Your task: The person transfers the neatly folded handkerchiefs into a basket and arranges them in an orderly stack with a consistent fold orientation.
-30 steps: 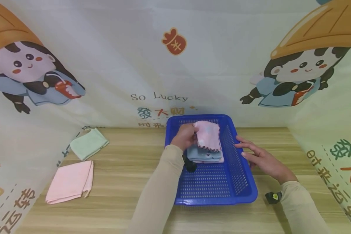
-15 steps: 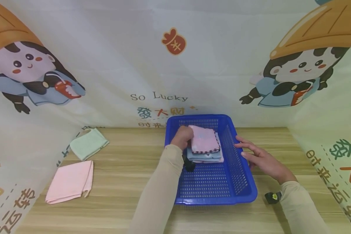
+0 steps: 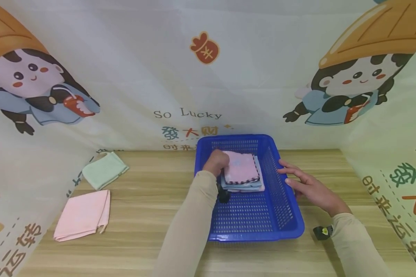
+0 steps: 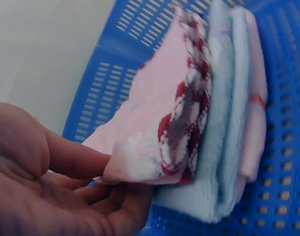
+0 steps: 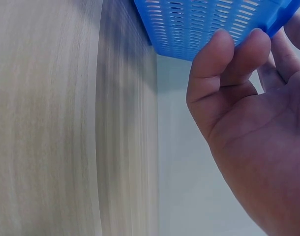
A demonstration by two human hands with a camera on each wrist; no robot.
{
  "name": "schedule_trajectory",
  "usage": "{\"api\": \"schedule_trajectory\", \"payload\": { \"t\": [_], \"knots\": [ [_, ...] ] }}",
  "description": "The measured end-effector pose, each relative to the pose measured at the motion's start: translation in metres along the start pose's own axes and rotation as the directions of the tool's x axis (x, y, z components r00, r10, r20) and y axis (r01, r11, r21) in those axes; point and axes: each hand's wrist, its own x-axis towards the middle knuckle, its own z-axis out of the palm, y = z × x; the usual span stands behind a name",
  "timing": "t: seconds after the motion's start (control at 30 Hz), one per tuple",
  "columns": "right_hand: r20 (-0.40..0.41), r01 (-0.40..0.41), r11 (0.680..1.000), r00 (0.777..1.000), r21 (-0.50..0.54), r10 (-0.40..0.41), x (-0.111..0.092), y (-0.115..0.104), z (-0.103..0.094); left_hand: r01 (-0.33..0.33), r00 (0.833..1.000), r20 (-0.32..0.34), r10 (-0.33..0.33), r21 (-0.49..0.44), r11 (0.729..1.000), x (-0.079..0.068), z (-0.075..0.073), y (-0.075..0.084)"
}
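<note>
In the head view, my left hand (image 3: 216, 163) is inside the blue plastic basket (image 3: 292, 227). It pinches the left edge of a folded pink towel (image 3: 241, 167) with a checkered trim. That towel lies over a folded light blue towel (image 4: 224, 128), and another pink towel (image 4: 255, 98) is beneath, seen in the left wrist view. Thumb and fingers meet at a corner of the top towel there. My right hand (image 3: 313, 188) rests its fingers against the basket's right rim, loosely bent. From the right wrist, fingertips (image 5: 221, 44) show close to the basket's slotted outer wall.
A folded light green towel (image 3: 105, 171) lies on the wooden table (image 3: 149, 215) at the left. Nearer the front is a folded pink towel (image 3: 82, 215) with a hanging loop. Behind the basket stands a printed backdrop (image 3: 256, 77), which also closes off both sides.
My left hand has brought the trimmed pink towel down and slightly left, so it now lies flatter and squarer on the stack. The right hand keeps its place at the rim.
</note>
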Motion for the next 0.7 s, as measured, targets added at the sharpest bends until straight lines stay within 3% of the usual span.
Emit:
{"api": "schedule_trajectory", "payload": {
  "t": [0.27, 0.47, 0.7],
  "knots": [
    [-0.007, 0.006, 1.000, 1.000, -0.010, -0.006, -0.0004, 0.0004, 0.0002, -0.011, 0.998, -0.065, 0.018, 0.102, 0.995, -0.0093, -0.0026, 0.0028],
    [-0.008, 0.009, 1.000, 1.000, -0.010, -0.009, -0.0010, 0.0007, 0.0006, -0.065, 0.984, -0.153, 0.092, 0.171, 0.983, -0.0080, -0.0031, 0.0029],
    [-0.008, 0.001, 1.000, 1.000, -0.019, -0.002, -0.0003, 0.0002, 0.0020, -0.087, 0.969, -0.220, 0.113, 0.124, 0.988, -0.0068, -0.0026, 0.0014]
  ]
}}
